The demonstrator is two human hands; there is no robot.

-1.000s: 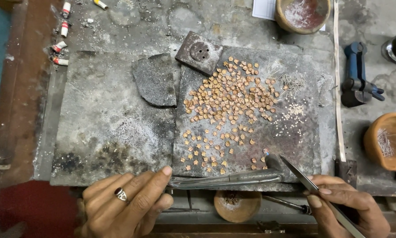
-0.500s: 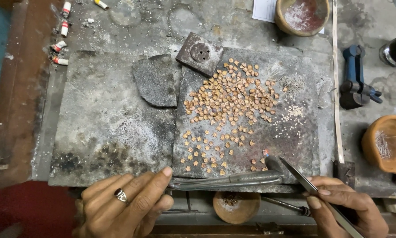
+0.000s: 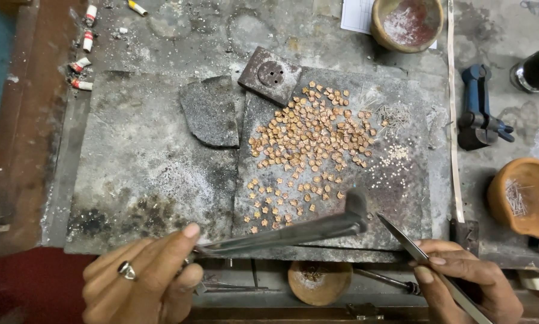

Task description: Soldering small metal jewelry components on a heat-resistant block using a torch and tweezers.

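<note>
Desk (image 3: 161, 24) grey, sooty | slate slab (image 3: 401, 198) on it carries copper-coloured bits (image 3: 308, 141), small, star-like, heaped centre, scattered toward us | left hand (image 3: 140, 279): our fingers clamped on long dark tongs (image 3: 281, 235), tip at slab's near edge | right hand (image 3: 461, 279): fingers pinched on thin tweezers (image 3: 401, 237).

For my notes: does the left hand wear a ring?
Yes, the left hand wears a ring on one finger while holding long metal tongs.
</note>
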